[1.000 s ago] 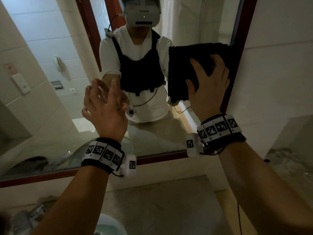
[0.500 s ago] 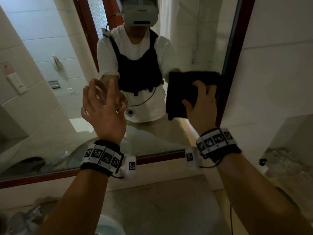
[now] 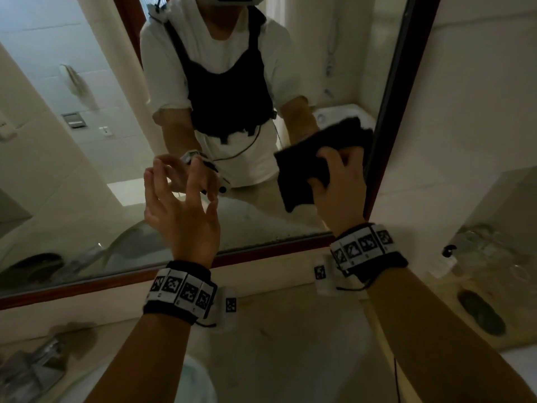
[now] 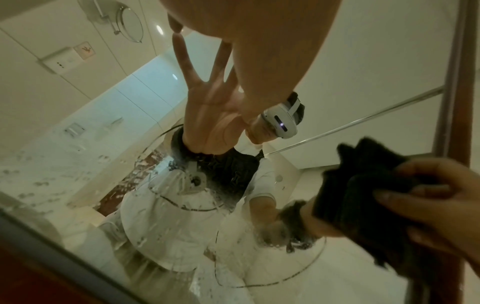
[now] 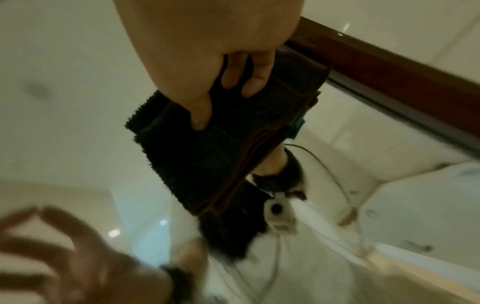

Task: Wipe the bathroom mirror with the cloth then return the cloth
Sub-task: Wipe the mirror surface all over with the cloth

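The mirror (image 3: 72,184) has a red-brown frame (image 3: 404,97) and fills the wall ahead. My right hand (image 3: 340,184) grips the dark cloth (image 3: 302,173), bunched, at the mirror's lower right beside the frame. In the right wrist view my thumb and fingers (image 5: 246,80) curl over the folded cloth (image 5: 207,156). The cloth (image 4: 363,197) also shows at the right of the left wrist view. My left hand (image 3: 180,207) is raised before the lower middle of the glass, fingers spread and holding nothing. Its fingertips (image 4: 174,27) are at or nearly on the glass.
A stone counter (image 3: 290,344) runs below the mirror, with a chrome tap (image 3: 35,365) and a basin rim (image 3: 200,382) at the lower left. Clear glasses (image 3: 491,251) and a dark oval dish (image 3: 479,315) stand at the right. White tiled wall (image 3: 479,97) lies beyond the frame.
My right hand has slid the cloth down the mirror's right side, and the cloth went from flat under my palm to bunched in my fingers. The left hand stayed in place.
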The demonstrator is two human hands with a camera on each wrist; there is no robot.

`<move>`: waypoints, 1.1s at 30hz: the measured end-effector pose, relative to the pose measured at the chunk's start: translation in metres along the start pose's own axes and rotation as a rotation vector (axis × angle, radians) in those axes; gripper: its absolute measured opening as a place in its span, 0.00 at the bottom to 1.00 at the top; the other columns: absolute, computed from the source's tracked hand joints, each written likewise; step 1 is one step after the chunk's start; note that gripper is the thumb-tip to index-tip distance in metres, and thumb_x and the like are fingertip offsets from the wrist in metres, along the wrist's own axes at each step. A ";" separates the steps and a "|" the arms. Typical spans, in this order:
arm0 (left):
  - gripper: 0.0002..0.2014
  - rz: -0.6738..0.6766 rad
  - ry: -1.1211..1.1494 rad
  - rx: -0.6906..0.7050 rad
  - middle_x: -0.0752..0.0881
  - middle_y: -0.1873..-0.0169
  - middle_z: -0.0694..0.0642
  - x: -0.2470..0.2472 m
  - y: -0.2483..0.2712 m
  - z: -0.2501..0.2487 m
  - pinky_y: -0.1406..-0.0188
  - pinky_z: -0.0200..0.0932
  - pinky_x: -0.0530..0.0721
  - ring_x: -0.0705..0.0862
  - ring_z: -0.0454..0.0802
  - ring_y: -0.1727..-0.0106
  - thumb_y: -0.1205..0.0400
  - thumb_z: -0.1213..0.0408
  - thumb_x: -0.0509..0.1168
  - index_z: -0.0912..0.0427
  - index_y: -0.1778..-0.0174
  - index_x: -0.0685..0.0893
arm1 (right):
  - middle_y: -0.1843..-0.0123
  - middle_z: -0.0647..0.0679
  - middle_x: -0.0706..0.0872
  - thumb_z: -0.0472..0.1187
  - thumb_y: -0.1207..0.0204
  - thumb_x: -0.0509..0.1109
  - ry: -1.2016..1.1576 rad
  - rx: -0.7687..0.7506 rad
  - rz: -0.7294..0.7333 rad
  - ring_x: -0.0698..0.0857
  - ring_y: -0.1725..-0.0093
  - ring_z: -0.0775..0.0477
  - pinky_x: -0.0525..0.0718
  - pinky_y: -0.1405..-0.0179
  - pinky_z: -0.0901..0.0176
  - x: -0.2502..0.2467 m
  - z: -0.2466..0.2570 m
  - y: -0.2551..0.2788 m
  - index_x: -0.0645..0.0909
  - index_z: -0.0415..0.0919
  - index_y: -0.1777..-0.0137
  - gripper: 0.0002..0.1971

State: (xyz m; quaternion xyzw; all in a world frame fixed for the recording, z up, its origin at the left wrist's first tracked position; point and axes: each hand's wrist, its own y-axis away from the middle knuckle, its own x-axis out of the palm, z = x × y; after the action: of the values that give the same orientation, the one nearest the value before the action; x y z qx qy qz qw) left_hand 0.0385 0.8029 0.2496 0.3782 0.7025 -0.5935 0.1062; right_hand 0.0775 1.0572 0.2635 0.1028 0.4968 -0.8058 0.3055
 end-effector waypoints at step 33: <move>0.31 -0.010 -0.028 0.064 0.46 0.16 0.60 0.009 -0.001 0.013 0.25 0.66 0.61 0.47 0.60 0.14 0.15 0.42 0.60 0.39 0.15 0.61 | 0.37 0.36 0.75 0.40 0.31 0.80 0.013 0.031 0.137 0.82 0.48 0.38 0.87 0.67 0.51 0.051 -0.025 0.074 0.73 0.51 0.38 0.25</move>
State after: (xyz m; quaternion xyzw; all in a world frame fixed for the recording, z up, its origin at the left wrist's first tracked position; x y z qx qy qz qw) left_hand 0.0275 0.7953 0.2414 0.3695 0.6835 -0.6214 0.1007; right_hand 0.0777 1.0356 0.1730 0.1465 0.4779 -0.7901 0.3549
